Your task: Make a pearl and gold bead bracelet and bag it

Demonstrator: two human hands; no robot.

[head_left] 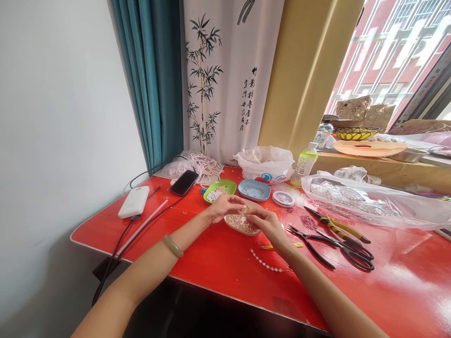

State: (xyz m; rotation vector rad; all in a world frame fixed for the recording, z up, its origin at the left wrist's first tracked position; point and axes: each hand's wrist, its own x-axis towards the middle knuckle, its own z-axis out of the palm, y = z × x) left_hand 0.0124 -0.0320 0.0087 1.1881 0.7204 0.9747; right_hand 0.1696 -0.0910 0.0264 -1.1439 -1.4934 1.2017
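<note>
Both hands are over a pale dish (237, 228) of small gold-coloured beads (237, 220). My left hand (225, 208) has thumb and fingers pinched together above the dish's left side; what is between them is too small to make out. Facing it, my right hand (265, 222) is also closed in a pinch at the dish's right side, on something I cannot make out. A strand of pearl-like beads (267, 266) lies on the red table (218, 258) below my right hand. Behind the dish sit a green dish (229, 186) and a blue dish (254, 189), both with small pieces in them.
To the right lie black-handled pliers (313, 249), scissors (352, 256) and yellow-black pliers (340, 227). A phone (184, 182), a white power bank (134, 202) and cables are at the left. Plastic bags (266, 162), a bottle (305, 164) and a round lid (283, 198) stand behind.
</note>
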